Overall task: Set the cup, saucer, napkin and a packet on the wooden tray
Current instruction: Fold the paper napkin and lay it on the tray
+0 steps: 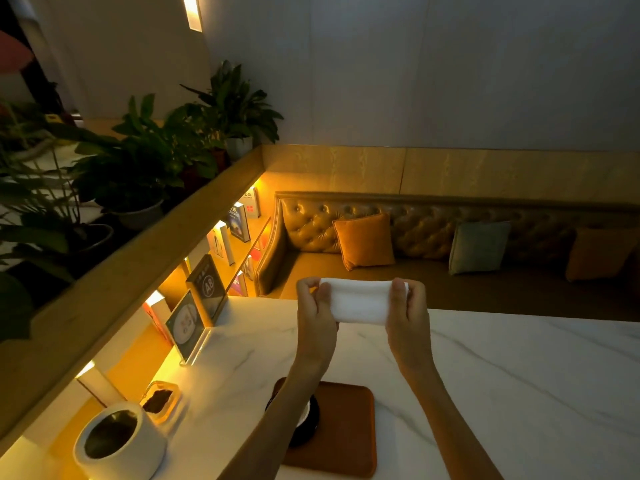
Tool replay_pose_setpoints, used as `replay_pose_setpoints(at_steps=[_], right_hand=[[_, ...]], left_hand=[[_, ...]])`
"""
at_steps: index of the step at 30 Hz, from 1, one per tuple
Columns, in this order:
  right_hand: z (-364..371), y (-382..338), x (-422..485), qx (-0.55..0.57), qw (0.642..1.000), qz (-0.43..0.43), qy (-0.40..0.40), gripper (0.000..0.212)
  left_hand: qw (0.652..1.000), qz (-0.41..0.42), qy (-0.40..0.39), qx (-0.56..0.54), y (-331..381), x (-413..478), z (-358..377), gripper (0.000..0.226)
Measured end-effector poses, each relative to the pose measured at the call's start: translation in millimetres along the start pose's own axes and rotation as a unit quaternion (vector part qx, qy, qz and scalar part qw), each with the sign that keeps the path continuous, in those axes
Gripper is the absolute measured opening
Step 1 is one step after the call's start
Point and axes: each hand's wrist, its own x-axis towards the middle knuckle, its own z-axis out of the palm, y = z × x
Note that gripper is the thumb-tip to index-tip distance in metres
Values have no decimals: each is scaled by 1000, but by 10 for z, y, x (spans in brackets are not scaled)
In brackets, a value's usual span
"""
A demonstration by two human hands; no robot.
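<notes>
A white napkin (pixel 360 301) is stretched between my two hands, raised above the far part of the marble table. My left hand (pixel 315 306) pinches its left end and my right hand (pixel 405 306) pinches its right end. Below my forearms lies the brown wooden tray (pixel 349 431) near the table's front. On the tray's left side sits a dark saucer (pixel 310 424) with a cup on it, both largely hidden by my left forearm.
The white marble table (pixel 519 375) stretches to the right. At the front left stand a white round container (pixel 117 441) and a small clear holder (pixel 161 400) with dark packets. Acrylic sign stands (pixel 187 327) line the left edge. A tufted bench with cushions (pixel 363 240) lies beyond.
</notes>
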Motion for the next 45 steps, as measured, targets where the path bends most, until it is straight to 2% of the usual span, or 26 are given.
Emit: replay_pose_setpoints(at_steps=[4, 10, 16, 19, 22, 25, 28, 30, 32, 34, 38, 45], right_hand=[[119, 83, 32, 36, 998, 40, -13, 18], [291, 318, 101, -8, 998, 59, 19, 28], [355, 794, 147, 22, 989, 144, 16, 15], [353, 1164, 140, 39, 977, 208, -5, 18], [298, 1707, 23, 10, 956, 291, -49, 30], [208, 2319, -193, -14, 920, 381, -89, 35], [168, 2813, -498, -27, 867, 480, -128, 33], [148, 3114, -725, -44, 838, 521, -154, 43], [126, 3337, -933, -48, 815, 548, -180, 45], [122, 3500, -1095, -65, 805, 559, -190, 43], [213, 3722, -1285, -142, 828, 516, -167, 41], [410, 3869, -1435, -218, 856, 439, -165, 46]], left_hand=[[1000, -19, -2, 12, -63, 157, -81, 19], [997, -58, -14, 38, -407, 343, -79, 15], [994, -54, -79, 44, -807, 475, -39, 22], [985, -123, -116, 28, -1136, 552, 4, 16], [956, -245, -162, 9, -1668, 520, -42, 27], [913, -371, -165, -27, -2340, 344, -143, 42], [886, -437, -156, -18, -2892, 6, -172, 35], [871, -475, -129, -3, -3167, -195, -152, 30], [860, -497, -107, 37, -3418, -350, -137, 28], [852, -507, -94, 93, -3640, -477, -135, 23], [839, -501, -88, 194, -3910, -636, -126, 14], [836, -459, -69, 294, -4006, -733, -127, 27]])
